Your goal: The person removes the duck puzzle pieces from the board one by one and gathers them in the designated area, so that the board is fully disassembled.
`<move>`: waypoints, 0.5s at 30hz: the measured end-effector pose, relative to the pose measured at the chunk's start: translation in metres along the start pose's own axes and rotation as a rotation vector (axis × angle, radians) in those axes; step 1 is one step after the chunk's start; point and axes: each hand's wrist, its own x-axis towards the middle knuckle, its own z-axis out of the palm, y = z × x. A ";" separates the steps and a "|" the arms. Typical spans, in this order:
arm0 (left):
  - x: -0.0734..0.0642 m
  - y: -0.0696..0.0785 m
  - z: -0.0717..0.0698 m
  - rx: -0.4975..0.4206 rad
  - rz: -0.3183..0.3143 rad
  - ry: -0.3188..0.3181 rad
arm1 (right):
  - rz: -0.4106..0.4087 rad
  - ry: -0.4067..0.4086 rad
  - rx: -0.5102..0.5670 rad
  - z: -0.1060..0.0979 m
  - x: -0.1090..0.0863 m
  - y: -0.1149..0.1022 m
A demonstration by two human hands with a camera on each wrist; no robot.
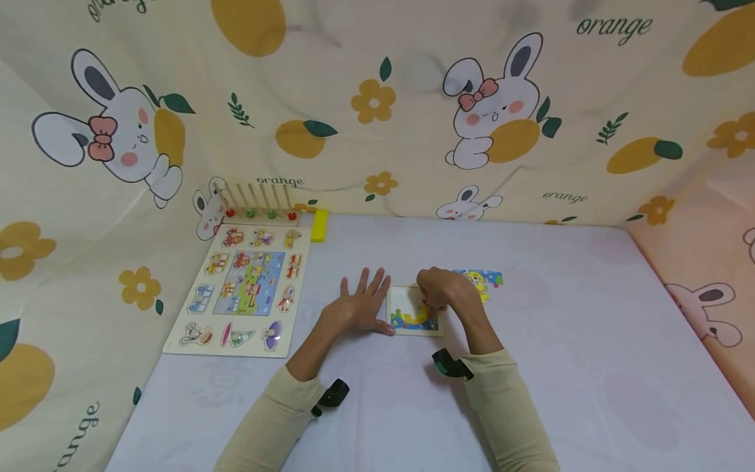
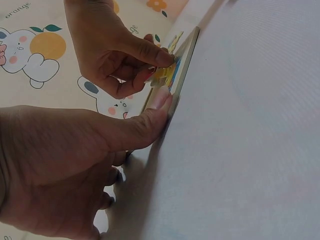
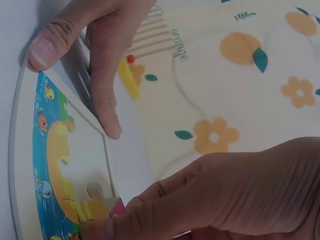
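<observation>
My left hand (image 1: 360, 307) has its fingers spread over the white tabletop, and its thumb rests on the near left edge of a small jigsaw tray (image 1: 407, 294). Blue, fish-printed pieces (image 3: 42, 150) and a curved yellow shape fill the tray's near side; its pale base shows beyond them. With thumb and fingers my right hand (image 1: 444, 287) pinches a yellow puzzle piece (image 2: 161, 75) with a bit of red, low over the tray's right part. In the right wrist view, the thumb partly hides that piece. More jigsaw pieces (image 1: 492, 278), blue, yellow and green, lie just behind the right hand.
A large knobbed puzzle board (image 1: 177, 334) with vehicles and toys lies to the left. Behind it stands a wooden peg rack (image 1: 259, 221) with red and green beads, beside a yellow block (image 1: 319, 226). Printed cloth (image 1: 413, 177) walls in the back and sides.
</observation>
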 end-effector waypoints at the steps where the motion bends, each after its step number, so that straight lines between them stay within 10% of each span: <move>1: 0.002 -0.001 0.002 -0.002 0.002 -0.001 | -0.007 -0.004 0.002 0.000 0.000 0.001; 15: -0.003 0.000 -0.002 -0.001 0.007 -0.019 | -0.118 0.038 -0.028 -0.002 0.001 0.007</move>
